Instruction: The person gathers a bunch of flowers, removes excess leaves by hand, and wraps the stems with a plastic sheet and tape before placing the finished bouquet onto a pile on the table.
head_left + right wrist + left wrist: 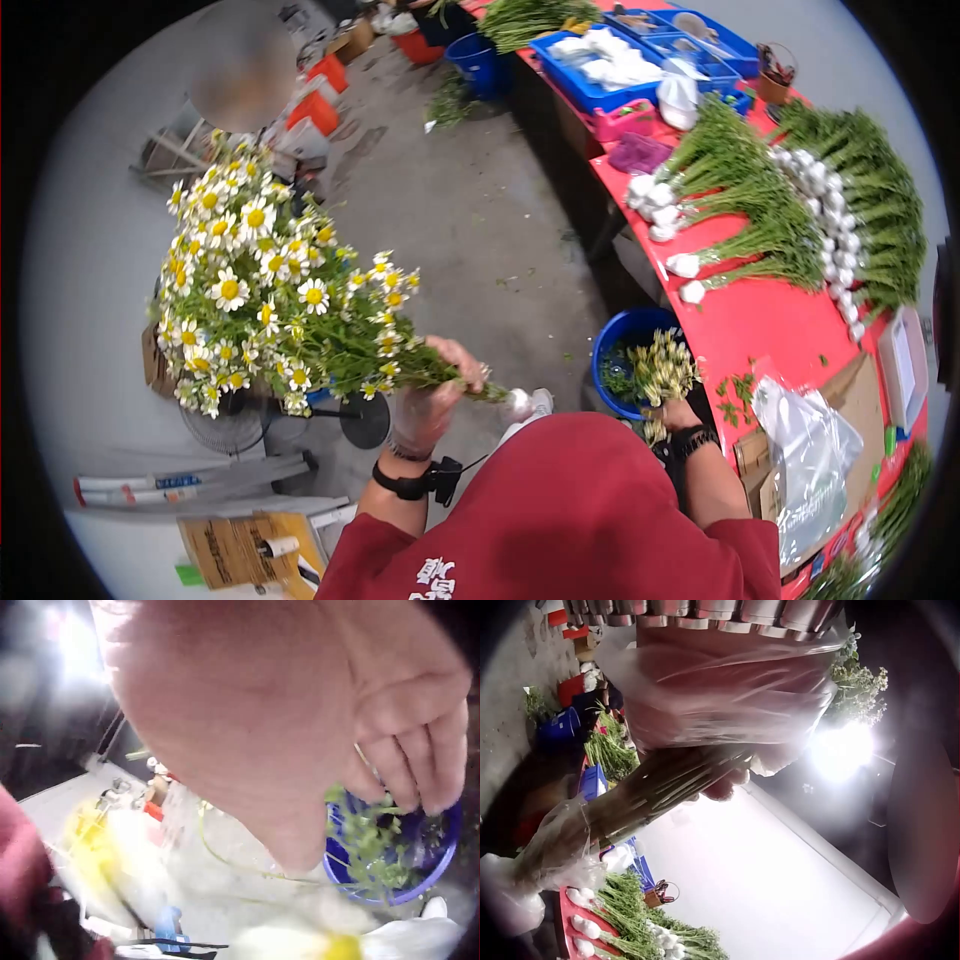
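At red surface (715,325): green bundles with white-wrapped ends (760,200) look done. Your left hand (430,400) curls round wrapped white-yellow daisy bunch (250,280); yellowish-white flowers (665,368) at round blue bucket (602,365) look left; right hand (680,414) there, grip unclear.

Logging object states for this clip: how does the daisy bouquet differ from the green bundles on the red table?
The daisy bouquet is held up in the left hand; the green bundles lie on the red table. The bouquet shows open white-and-yellow flowers, while the bundles look mostly green. Both have white-wrapped stem ends.
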{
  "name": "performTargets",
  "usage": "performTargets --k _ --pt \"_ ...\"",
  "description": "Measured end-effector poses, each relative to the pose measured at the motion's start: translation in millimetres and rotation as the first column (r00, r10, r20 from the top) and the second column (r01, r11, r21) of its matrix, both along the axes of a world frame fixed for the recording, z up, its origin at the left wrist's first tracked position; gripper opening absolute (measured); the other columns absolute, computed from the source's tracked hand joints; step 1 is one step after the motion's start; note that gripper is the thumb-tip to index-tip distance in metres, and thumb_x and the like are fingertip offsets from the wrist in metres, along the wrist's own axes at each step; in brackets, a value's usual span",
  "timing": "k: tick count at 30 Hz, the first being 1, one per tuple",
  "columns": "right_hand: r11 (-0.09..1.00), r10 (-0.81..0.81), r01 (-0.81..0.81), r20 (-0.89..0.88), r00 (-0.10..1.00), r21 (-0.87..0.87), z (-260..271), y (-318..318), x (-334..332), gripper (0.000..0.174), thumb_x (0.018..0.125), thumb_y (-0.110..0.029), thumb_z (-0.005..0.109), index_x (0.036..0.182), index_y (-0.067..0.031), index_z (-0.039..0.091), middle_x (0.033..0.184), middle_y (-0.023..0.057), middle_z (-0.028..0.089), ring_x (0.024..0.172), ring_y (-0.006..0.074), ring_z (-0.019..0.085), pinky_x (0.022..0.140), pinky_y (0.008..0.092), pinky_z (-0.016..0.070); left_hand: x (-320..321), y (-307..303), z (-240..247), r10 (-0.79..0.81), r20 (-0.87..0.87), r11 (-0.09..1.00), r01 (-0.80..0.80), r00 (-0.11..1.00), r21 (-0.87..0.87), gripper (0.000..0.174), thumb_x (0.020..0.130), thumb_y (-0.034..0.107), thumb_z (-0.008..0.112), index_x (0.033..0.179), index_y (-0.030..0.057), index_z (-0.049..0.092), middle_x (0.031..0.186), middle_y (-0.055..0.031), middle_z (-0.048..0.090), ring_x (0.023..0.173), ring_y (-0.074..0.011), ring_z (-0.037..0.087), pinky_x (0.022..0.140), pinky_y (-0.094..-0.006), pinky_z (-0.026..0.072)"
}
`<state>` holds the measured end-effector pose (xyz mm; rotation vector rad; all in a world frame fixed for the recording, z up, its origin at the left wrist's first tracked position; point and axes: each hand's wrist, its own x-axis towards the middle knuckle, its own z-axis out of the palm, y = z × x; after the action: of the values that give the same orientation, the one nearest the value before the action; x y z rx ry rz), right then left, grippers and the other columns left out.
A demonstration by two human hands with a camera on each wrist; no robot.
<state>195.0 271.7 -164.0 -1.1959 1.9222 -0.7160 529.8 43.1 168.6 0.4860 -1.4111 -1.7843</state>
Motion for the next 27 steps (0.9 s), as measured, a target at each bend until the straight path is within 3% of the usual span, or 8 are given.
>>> performTargets --k 1,2,4,6,9,14,23,27 --pt "0.894 0.047 -0.040 -0.006 0.999 0.447 46 -5 4 0.053 0.087 -0.034 0.080 0.123 0.0017 0.068 0.120 0.0247 0.071 0.114 0.0370 0.068 0.096 0.0396 0.0542 -3 -1 4 0.023 0.005 1.000 -0.023 1.000 -0.004 0.030 0.090 0.008 0.074 0.110 0.0124 0.051 0.090 -0.0049 0.057 0.082 -0.0205 0.057 0.081 -0.0416 0.0478" --pt "0.934 0.182 -0.144 -0.086 0.980 0.327 -7 8 3 0.046 0.087 -0.030 0.080 0.118 0.0039 0.070 0.107 0.0261 0.073 0.107 0.0360 0.071 0.091 0.0391 0.0559 -6 -2 9 -0.014 -0.031 1.000 0.015 0.999 0.023 0.031 0.090 0.009 0.074 0.110 0.0123 0.051 0.091 -0.0050 0.057 0.083 -0.0206 0.058 0.082 -0.0414 0.0479" --pt "0.946 0.029 -0.063 0.110 0.994 0.319 80 -29 13 0.047 0.088 -0.027 0.079 0.120 0.0053 0.068 0.105 0.0237 0.073 0.100 0.0338 0.072 0.087 0.0397 0.0560 -12 -1 9 -0.048 -0.069 0.998 0.051 0.996 0.046 0.031 0.089 0.010 0.074 0.110 0.0123 0.051 0.092 -0.0050 0.057 0.083 -0.0207 0.058 0.082 -0.0411 0.0480" --pt "0.977 -0.014 0.033 0.091 0.996 -0.210 127 -63 24 0.042 0.089 -0.019 0.077 0.122 0.0049 0.066 0.101 0.0199 0.072 0.090 0.0301 0.071 0.081 0.0383 0.0557 -19 -2 4 -0.047 -0.035 0.997 0.049 0.998 0.053 0.031 0.089 0.013 0.075 0.110 0.0123 0.051 0.093 -0.0054 0.057 0.084 -0.0210 0.058 0.083 -0.0413 0.0485" --pt "0.903 0.006 0.066 0.165 0.986 -0.425 241 -108 37 0.040 0.088 -0.014 0.077 0.122 0.0034 0.065 0.100 0.0170 0.071 0.085 0.0279 0.069 0.079 0.0368 0.0553 -28 1 -4 -0.067 -0.025 0.996 0.068 0.997 0.064 0.032 0.089 0.016 0.075 0.109 0.0119 0.051 0.094 -0.0056 0.057 0.085 -0.0214 0.058 0.084 -0.0424 0.0488" --pt "0.632 0.242 -0.111 0.059 0.969 -0.767 343 -125 67 0.044 0.080 -0.013 0.085 0.119 -0.0013 0.068 0.096 0.0117 0.069 0.079 0.0232 0.068 0.070 0.0335 0.0553 -41 9 -13 -0.129 -0.017 0.985 0.130 0.992 0.110 0.034 0.089 0.016 0.078 0.108 0.0118 0.051 0.094 -0.0051 0.057 0.087 -0.0214 0.059 0.083 -0.0414 0.0497" --pt "0.485 0.225 -0.213 -0.115 0.968 -0.848 362 -135 100 0.017 0.083 -0.012 0.080 0.094 -0.0055 0.068 0.076 0.0092 0.063 0.067 0.0297 0.065 0.058 0.0399 0.0512 -35 23 -38 -0.083 0.227 0.996 0.071 0.970 0.061 0.038 0.088 0.021 0.083 0.107 0.0104 0.052 0.101 -0.0021 0.056 0.093 -0.0168 0.057 0.080 -0.0346 0.0490" --pt "0.524 0.188 -0.333 -0.275 0.943 -0.784 355 -130 85 0.016 0.083 -0.013 0.080 0.085 -0.0059 0.066 0.072 0.0090 0.062 0.065 0.0316 0.064 0.056 0.0409 0.0489 -37 21 -39 -0.153 0.030 0.986 0.151 0.988 0.074 0.023 0.091 0.007 0.070 0.099 0.0100 0.048 0.088 -0.0006 0.049 0.080 -0.0156 0.050 0.070 -0.0323 0.0449"
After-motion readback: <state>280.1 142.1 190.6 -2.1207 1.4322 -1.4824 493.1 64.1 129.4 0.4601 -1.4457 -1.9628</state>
